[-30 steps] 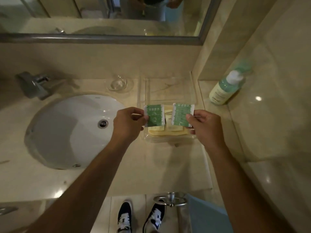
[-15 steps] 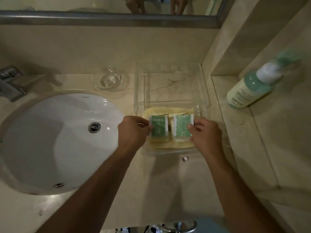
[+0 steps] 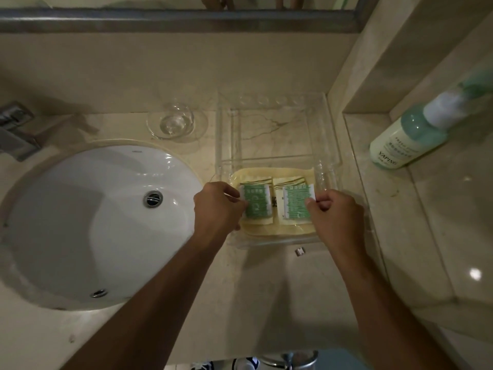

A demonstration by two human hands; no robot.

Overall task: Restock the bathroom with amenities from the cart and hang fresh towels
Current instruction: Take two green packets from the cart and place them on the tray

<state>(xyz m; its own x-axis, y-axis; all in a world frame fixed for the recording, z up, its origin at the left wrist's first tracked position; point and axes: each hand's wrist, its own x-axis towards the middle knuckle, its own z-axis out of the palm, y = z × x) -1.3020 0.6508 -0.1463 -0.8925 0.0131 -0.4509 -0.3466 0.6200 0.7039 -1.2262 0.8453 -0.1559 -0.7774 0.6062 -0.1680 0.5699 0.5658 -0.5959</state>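
Observation:
A clear acrylic tray [image 3: 277, 108] stands on the marble counter right of the sink. Its near compartment holds a yellow cloth [image 3: 266, 231] with cream packets on it. My left hand [image 3: 217, 206] pinches the left green-and-white sachet [image 3: 257, 201] by its left edge. My right hand [image 3: 334, 217] pinches the right green sachet [image 3: 296, 204] by its right edge. Both sachets lie low over the cream packets, side by side; I cannot tell whether they rest on them.
A white round sink [image 3: 88, 225] fills the left, with a chrome tap [image 3: 16, 134] behind it. A glass dish [image 3: 176, 121] sits by the wall. A green-and-white pump bottle [image 3: 410, 137] stands on the right ledge. A small metal scrap [image 3: 300, 251] lies before the tray.
Both hands have lowered the two green sachets from above the tray into its near compartment, onto the cream packets. The camera has tilted down and closer.

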